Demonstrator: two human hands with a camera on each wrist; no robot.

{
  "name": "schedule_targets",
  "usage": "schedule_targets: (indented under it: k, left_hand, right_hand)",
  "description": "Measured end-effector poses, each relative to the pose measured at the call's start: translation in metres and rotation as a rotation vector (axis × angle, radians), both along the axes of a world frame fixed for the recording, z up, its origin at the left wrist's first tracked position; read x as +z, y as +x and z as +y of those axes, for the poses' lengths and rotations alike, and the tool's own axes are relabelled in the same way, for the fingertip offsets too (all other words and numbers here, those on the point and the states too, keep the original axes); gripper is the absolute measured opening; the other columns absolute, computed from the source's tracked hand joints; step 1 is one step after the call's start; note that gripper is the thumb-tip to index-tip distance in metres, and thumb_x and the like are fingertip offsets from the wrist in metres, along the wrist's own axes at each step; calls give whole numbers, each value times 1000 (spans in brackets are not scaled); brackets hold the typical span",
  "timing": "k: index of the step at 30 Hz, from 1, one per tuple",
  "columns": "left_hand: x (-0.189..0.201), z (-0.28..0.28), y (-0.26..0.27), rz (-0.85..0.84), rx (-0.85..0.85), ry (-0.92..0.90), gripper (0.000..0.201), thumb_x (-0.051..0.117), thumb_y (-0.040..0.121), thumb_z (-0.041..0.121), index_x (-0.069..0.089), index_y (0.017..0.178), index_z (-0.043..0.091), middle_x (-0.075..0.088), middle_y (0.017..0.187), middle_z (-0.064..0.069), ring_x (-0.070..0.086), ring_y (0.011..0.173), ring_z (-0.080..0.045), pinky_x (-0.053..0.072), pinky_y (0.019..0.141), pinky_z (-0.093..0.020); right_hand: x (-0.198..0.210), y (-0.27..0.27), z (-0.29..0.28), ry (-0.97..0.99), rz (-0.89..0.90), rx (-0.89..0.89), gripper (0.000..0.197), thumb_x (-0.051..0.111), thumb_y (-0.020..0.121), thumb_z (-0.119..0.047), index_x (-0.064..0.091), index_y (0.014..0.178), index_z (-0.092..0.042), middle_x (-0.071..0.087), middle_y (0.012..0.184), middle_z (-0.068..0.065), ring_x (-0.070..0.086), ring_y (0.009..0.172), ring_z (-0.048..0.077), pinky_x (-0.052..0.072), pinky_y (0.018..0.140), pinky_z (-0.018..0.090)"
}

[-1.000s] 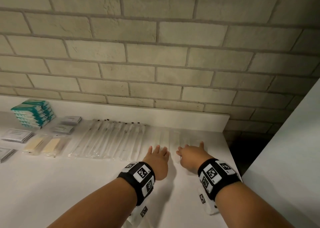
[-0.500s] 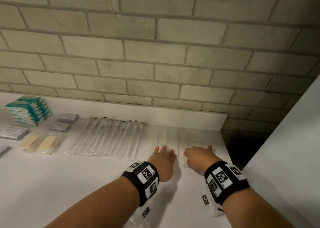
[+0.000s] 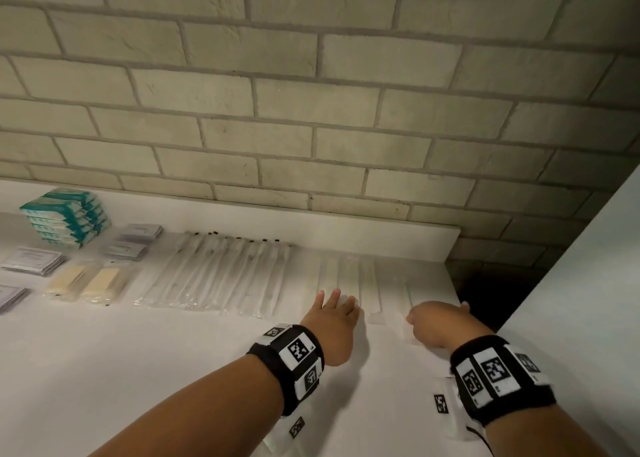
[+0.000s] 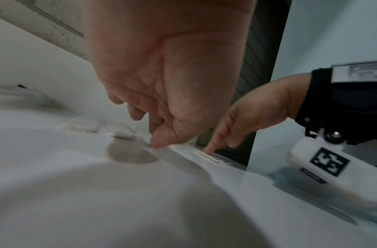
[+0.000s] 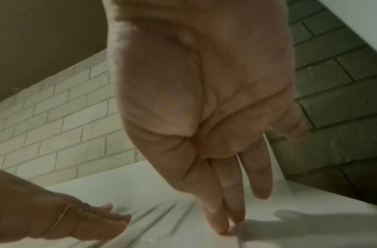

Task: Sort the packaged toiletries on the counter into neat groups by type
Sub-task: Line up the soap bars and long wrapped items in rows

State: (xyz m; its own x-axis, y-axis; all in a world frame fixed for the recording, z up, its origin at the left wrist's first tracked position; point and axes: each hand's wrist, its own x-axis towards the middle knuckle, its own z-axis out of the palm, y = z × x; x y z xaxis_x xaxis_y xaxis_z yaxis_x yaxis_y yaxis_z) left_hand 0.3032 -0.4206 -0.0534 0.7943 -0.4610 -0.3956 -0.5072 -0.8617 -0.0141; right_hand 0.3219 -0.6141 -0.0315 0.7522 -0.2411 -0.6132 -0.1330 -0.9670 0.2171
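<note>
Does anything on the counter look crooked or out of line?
Mostly tidy. The flat white packets at the right end sit unevenly spaced, their near ends staggered, unlike the tight toothbrush row. Both hands are on them.

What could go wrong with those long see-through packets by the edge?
The right hand touches a clear packet close to the counter's right edge, so a push that way might slide it into the dark gap. The packets are white on white and hard to see; the left hand could miss one or knock the others crooked.
</note>
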Motion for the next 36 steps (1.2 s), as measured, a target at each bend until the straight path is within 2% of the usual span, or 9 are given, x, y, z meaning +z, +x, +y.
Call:
schedule_targets:
  k: [9,17,21,24,26,28,30,33,36]
  left_hand:
    - [2,-6,4,39,20,39,81,41,85,4,0,154,12,-7,162,-4,-13,147,-31,-6,119,-51]
    - [11,9,-1,4,47,-117,81,40,85,3,-1,154,13,-7,162,-4,-12,148,-29,-5,119,-47]
    - [34,61,-18,-62,156,-340,63,40,94,13,19,153,19,12,161,-2,11,148,-23,11,120,-38]
    - [39,116,-49,-63,257,-437,38,49,96,27,51,134,27,48,135,5,51,121,-17,41,101,-29]
    - [38,147,-79,1,250,-414,28,58,91,33,60,119,31,52,111,13,55,107,-11,42,91,-23]
    - [34,166,-110,82,225,-370,26,63,87,36,62,113,32,48,101,19,54,101,-6,39,85,-19]
    - [26,174,-134,123,210,-339,35,63,87,36,58,121,32,48,109,19,52,106,-6,38,86,-18]
    - [13,167,-144,59,133,-325,58,60,90,34,39,143,31,40,140,11,44,124,-14,37,102,-28]
    - [10,154,-136,-4,66,-225,55,63,88,36,44,139,28,44,136,6,43,121,-21,37,99,-31]
  right_hand:
    - [2,4,4,150,-102,27,67,26,91,-4,16,155,-25,23,159,3,21,146,28,-1,114,65]
    - [5,-4,2,264,-198,68,69,27,90,-1,18,154,-25,17,161,3,15,147,25,1,116,62]
    - [12,-36,-5,425,-467,48,53,39,94,-14,36,146,-24,41,149,6,42,132,26,33,111,42]
    - [16,-84,26,464,-402,108,35,48,95,-34,54,129,-26,55,131,-1,55,114,19,46,93,33]
    - [19,-125,58,504,-262,202,33,51,93,-49,58,116,-27,55,119,-4,57,104,16,47,88,30]
    - [19,-158,89,503,-122,299,50,52,88,-61,55,122,-24,50,121,-4,56,102,16,48,89,32]
    - [15,-177,115,446,-84,350,61,58,83,-63,50,126,-20,47,123,-1,56,102,19,48,87,34]
    - [13,-183,145,332,-138,387,61,72,80,-46,46,125,-14,51,119,5,56,103,25,46,80,31]
    - [10,-180,157,305,-125,322,55,75,81,-28,47,124,-9,59,115,7,60,101,26,50,78,32]
